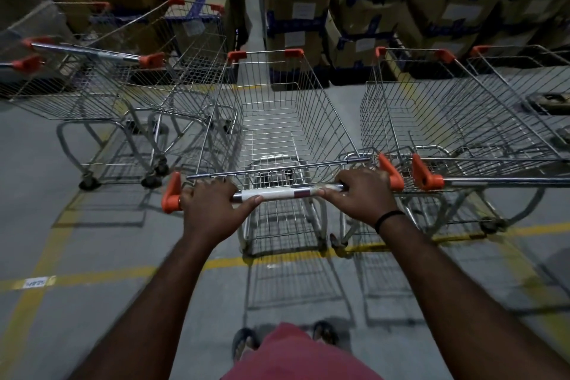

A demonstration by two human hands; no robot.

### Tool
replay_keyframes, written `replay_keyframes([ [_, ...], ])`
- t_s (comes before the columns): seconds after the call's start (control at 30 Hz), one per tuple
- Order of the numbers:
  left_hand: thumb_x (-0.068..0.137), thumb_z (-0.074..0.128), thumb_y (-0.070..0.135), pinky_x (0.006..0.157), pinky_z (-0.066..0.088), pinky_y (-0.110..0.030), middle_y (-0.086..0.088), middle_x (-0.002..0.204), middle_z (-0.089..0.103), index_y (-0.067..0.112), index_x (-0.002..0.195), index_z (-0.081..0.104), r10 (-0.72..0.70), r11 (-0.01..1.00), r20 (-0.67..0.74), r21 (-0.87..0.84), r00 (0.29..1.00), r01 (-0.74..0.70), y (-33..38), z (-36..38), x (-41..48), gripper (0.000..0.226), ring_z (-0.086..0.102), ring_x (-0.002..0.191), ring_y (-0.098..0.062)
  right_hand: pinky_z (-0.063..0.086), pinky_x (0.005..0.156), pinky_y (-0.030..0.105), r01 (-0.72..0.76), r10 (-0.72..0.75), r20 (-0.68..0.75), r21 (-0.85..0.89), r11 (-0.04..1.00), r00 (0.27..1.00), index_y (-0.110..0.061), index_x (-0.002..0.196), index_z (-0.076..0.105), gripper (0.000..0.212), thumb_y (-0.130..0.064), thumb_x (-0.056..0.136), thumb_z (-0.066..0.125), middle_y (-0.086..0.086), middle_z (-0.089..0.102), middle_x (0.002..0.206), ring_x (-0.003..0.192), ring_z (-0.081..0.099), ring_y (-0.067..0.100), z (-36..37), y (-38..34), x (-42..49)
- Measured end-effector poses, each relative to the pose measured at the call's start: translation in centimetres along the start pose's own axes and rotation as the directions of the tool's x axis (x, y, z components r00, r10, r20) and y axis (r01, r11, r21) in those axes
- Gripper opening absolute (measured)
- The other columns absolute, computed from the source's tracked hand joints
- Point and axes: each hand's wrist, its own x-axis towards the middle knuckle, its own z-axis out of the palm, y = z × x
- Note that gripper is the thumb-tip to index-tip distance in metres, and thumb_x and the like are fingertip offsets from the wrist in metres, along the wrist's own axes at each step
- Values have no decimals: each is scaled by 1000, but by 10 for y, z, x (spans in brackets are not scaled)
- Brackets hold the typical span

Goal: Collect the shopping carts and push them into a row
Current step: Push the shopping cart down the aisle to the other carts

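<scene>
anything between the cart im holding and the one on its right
Nothing visible between them. The left hand and right hand grip the middle silver wire cart, which stands close beside the right silver wire cart. Stacked brown cardboard boxes stand ahead.

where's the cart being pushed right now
Head view, centre: the pushed cart, gripped by left hand and right hand, stands between the right cart and the left carts.

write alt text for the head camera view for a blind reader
Seen from above, a person's left hand and right hand grip the handle bar of an empty wire shopping cart on a grey floor with yellow lines. Another cart stands close on its right, other carts to the left, and stacked cardboard boxes rise ahead.
</scene>
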Motion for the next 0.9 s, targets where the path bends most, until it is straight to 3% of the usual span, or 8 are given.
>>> replay_keyframes([
  [0.1, 75, 23, 95, 86, 39, -47, 7, 81, 57, 30, 78, 62, -4, 1000, 4, 2, 1000, 4, 2, 0, -4, 75, 58, 95, -28, 35, 89, 42, 2, -2, 4, -12, 1000, 1000, -26, 75, 58, 68, -90, 77, 36, -10, 57, 76, 87, 57, 19, 0, 2, -1],
  [0.27, 73, 19, 96, 91, 38, -49, 3, 87, 63, 29, 85, 66, -21, 1000, 13, -1, 1000, 21, 3, 2, -6, 83, 58, 97, -31, 33, 89, 41, 17, -17, -5, -20, 1000, 1000, -25, 79, 63, 61, -84, 81, 47, -10, 57, 77, 90, 59, 20, -1, 4, -2],
  [0.4, 75, 22, 95, 90, 39, -48, 5, 85, 64, 28, 85, 68, -28, 1000, 6, 0, 1000, 28, 6, 2, -9, 82, 59, 95, -30, 35, 91, 43, 14, -14, 1, -12, 1000, 1000, -26, 78, 63, 68, -89, 76, 38, -11, 60, 78, 89, 58, 19, 0, 6, -3],
  [0.63, 76, 24, 93, 89, 39, -47, 8, 80, 61, 28, 81, 67, -20, 1000, -14, -13, 1000, 20, 8, 2, -13, 78, 59, 90, -27, 35, 91, 44, 15, -15, 21, -3, 1000, 1000, -30, 68, 48, 67, -94, 69, 27, -16, 45, 68, 83, 52, 16, -5, 6, -5],
  [0.77, 77, 23, 93, 85, 39, -45, 9, 74, 55, 31, 70, 52, 11, 1000, -46, -24, 999, -12, 5, 1, -14, 69, 58, 85, -26, 36, 96, 47, 15, -15, 26, 11, 1000, 1000, -32, 62, 40, 58, -88, 78, 44, -17, 42, 64, 78, 48, 14, -5, 3, -6],
  [0.9, 77, 24, 93, 83, 37, -44, 11, 74, 51, 32, 70, 52, 25, 1000, -71, -15, 997, -26, 3, 3, -16, 67, 57, 85, -26, 33, 94, 44, 20, -19, 35, -17, 1000, 999, -30, 68, 48, 53, -81, 83, 48, -17, 42, 66, 81, 47, 16, -4, 1, -9],
])
